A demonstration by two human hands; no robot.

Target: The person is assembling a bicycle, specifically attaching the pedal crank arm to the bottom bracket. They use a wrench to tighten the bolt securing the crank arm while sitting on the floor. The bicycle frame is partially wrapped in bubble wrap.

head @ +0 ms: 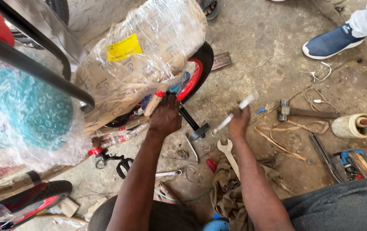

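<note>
My left hand [165, 115] rests on a small bicycle, gripping its frame near the crank arm [188, 117] and black pedal [199, 131]. The bicycle is wrapped in cardboard and clear plastic film [145, 55], and its black tyre with red rim [196, 72] shows at the right. My right hand [239, 122] is shut on a shiny metal wrench [234, 113], held in the air just right of the pedal. A wooden-coloured open-ended spanner [228, 154] lies on the ground below that hand.
On the concrete lie a hammer [303, 112], a roll of tape [354, 125], a tray of tools [356, 162], a rag [234, 192], loose spanners [168, 173] and wire. Another person's blue shoe [331, 42] stands at top right. A bubble-wrapped part [25, 115] and second wheel [25, 201] sit left.
</note>
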